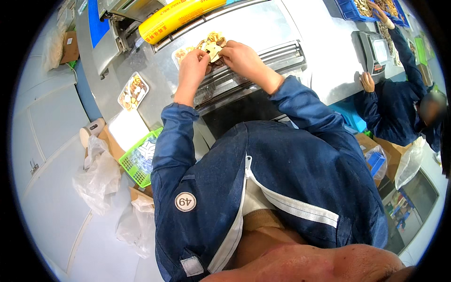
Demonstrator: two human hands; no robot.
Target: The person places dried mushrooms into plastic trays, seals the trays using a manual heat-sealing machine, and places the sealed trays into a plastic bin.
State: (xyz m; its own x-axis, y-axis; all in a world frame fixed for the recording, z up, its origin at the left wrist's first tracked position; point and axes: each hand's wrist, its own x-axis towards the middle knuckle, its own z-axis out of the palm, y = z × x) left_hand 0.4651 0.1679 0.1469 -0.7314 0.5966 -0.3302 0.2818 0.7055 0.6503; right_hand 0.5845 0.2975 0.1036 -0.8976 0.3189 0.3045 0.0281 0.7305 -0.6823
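In front of me lies a heap of pale and brown dried slices (214,38), which look like dried mushrooms. It rests on or beside a white tray (174,58), partly covered by my hands. My right hand (245,61) pinches the edge of a large pale slice (214,51). On the other side, my left hand (192,72) has thumb and forefinger drawn together against the pieces; whether they grip one is hidden. Both hands are over the metal bed of a wrapping machine (246,67). Further left on the counter, a second white tray (134,91) holds mixed dried slices.
A yellow roll of wrap (181,17) lies behind the heap. A green basket (141,158) with packets stands at lower left, near a white sheet or stack (128,128). At right, a co-worker (391,105) reaches into blue crates (348,10) beside a scale (373,51).
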